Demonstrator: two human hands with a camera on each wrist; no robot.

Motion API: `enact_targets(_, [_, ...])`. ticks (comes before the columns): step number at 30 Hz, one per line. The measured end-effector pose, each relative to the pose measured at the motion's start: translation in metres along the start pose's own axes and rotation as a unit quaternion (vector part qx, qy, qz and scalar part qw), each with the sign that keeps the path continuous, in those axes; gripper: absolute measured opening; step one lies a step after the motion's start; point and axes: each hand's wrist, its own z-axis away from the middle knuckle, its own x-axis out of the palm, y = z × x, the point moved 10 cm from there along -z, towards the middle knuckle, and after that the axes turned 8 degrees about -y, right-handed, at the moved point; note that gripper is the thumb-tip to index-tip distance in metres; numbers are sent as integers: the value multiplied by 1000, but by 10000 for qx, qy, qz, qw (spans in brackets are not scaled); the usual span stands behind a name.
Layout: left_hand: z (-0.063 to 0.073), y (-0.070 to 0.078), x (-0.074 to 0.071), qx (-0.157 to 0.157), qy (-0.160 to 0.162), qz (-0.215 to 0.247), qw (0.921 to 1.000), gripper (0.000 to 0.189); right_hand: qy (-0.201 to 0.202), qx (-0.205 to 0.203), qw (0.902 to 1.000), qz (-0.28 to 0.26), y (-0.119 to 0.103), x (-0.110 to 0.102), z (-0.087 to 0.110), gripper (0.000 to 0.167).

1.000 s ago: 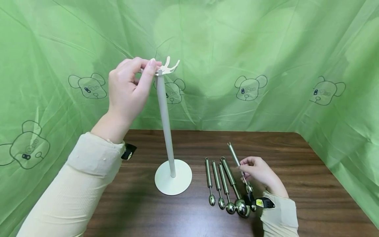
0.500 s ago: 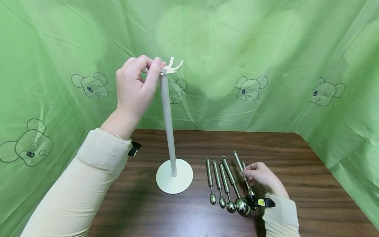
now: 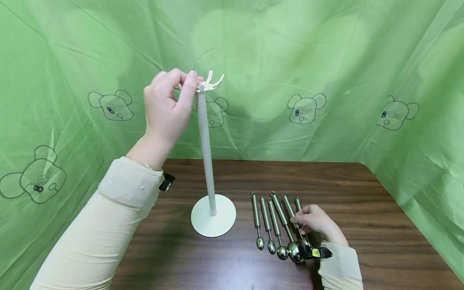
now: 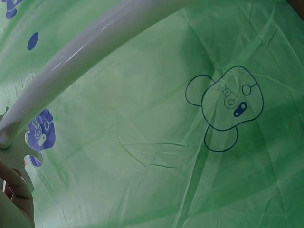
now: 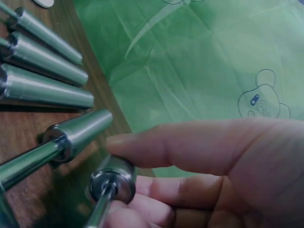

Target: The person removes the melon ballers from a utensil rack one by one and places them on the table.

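Note:
At upper left, my left hand (image 3: 168,98) pinches the white branched hook piece (image 3: 214,83) on top of a stand. The stand's pole (image 3: 206,153) rises from a round white base (image 3: 203,225); in the left wrist view the pole (image 4: 71,61) crosses the upper left. Low on the right, my right hand (image 3: 319,221) pinches the handle of a shiny metal scoop (image 3: 288,206) between thumb and fingers. Its bowl end is partly hidden by the wrist strap. To its left lie several similar scoops (image 3: 265,213), round bowls nearest me. Another scoop (image 3: 298,202) lies beyond, mostly behind the hand.
The dark wooden table (image 3: 391,241) runs to a green curtain (image 3: 253,48) printed with bear faces, which encloses the back and both sides. A black wrist strap with a yellow patch (image 3: 316,253) is at my right wrist, over the bowl ends.
My right hand has lowered the scoop, its handle end coming down level with the row, then shifted it slightly left. My left hand and the stand's top have moved slightly right, still together.

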Motion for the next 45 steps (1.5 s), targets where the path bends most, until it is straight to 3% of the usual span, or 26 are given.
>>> enact_targets(26, [1, 1, -3, 92, -7, -104, 9999, 33, 778, 692, 9925, 636, 3, -4, -1, 11])
enact_targets(36, [2, -7, -2, -129, -171, -63, 9997, 29, 685, 433, 9966, 112, 3, -5, -4, 24])
enact_targets(45, [5, -2, -1, -50, -418, -325, 9986, 27, 715, -161, 9973, 58, -25, -3, -1, 41])
